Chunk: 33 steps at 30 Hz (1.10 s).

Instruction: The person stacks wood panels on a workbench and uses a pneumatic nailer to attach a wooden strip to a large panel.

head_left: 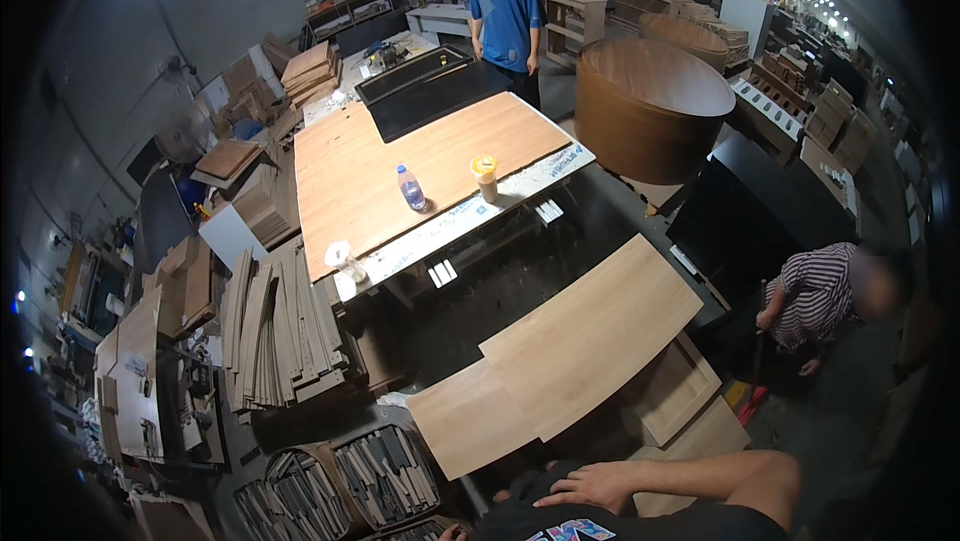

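Note:
My right hand [592,487] lies with its fingers stretched out on dark cloth near the lower edge, seemingly on my own clothing, and holds nothing. The forearm bends in from the lower right. Only a sliver of my left hand [455,533] shows at the bottom edge; its fingers are mostly cut off. Just beyond my hands lie pale wood-grain panels [590,341], staggered and overlapping. More light boards [668,396] sit lower, to the right of them.
A worktable with a wood-grain sheet [370,171] carries a bottle [411,189], a lidded cup [484,179] and black panels [430,96]. Offcut bins [385,476] stand lower left, strip stacks [285,331] beyond. Two people stand by, one in blue [507,21], one in stripes [808,296].

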Available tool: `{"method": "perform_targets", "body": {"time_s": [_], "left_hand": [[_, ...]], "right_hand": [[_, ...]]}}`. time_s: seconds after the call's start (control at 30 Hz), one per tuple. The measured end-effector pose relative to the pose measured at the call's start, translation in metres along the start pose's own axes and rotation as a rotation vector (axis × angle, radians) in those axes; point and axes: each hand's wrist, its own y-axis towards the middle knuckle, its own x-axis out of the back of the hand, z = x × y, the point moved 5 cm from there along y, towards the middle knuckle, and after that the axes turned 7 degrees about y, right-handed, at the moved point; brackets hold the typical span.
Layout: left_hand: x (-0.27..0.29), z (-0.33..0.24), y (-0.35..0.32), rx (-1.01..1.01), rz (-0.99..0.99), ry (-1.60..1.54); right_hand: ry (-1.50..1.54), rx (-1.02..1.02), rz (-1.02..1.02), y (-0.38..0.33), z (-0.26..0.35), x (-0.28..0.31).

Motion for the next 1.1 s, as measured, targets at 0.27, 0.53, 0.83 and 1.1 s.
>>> {"method": "perform_targets", "body": {"time_s": [0.27, 0.53, 0.83, 1.1], "left_hand": [[-0.008, -0.002, -0.025, -0.056, -0.025, 0.093], [-0.006, -0.001, -0.023, 0.052, -0.029, 0.011], [-0.006, 0.005, -0.024, 0.066, -0.045, -0.025], [-0.006, 0.016, -0.028, 0.076, -0.050, -0.048]], "right_hand": [[0.033, 0.035, 0.026, -0.007, -0.020, 0.012], [0.052, 0.081, 0.050, -0.001, -0.017, 0.020], [-0.002, 0.119, 0.069, 0.014, -0.015, 0.018], [-0.006, 0.138, 0.065, 0.025, -0.013, 0.011]]}}
